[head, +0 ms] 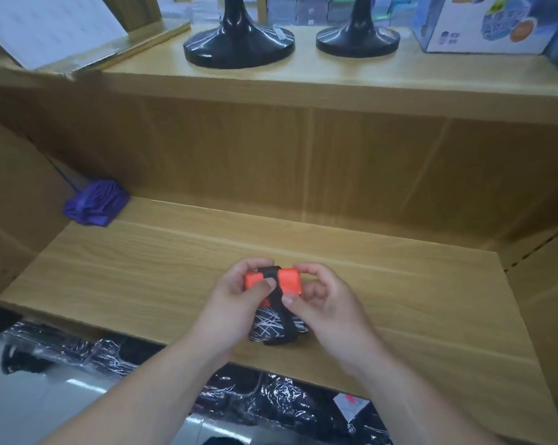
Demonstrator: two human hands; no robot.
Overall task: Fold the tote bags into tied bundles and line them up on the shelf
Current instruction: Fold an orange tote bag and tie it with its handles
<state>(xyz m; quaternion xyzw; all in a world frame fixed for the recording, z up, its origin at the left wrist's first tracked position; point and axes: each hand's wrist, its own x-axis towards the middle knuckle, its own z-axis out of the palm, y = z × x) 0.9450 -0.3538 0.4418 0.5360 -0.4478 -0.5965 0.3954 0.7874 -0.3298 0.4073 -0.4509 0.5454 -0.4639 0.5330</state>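
We see both hands meeting over the near middle of the wooden shelf [142,261], closed on one tote bag bundle [289,278]. The bundle is folded small. Its far half is bright orange and its near half is black with thin white scribbled lines. A black strap [272,270] runs across its middle from far to near.

The left hand [239,297] grips the bundle from the left, with fingers curled round the far orange edge and the thumb pressing on the strap. The right hand [322,303] grips it from the right, with fingers curled over the orange corner and the thumb tip on the strap, just beside the left thumb. The near end of the bundle lies low by the shelf's front edge, but we cannot tell whether it touches the wood or is slightly lifted.

A purple bundle [94,203] sits in the far left corner of the same shelf, against the back wall and well apart from the hands. A thin purple strand trails up and to the left from it.

On the upper shelf [335,72] we see two glossy black stand bases [239,43] side by side. A blue and white box [479,24] stands to their right, and a white sheet [53,24] leans at the left.

Below the front edge of the lower shelf lie plastic-wrapped packs [271,399], black with white lines like the bundle in the hands
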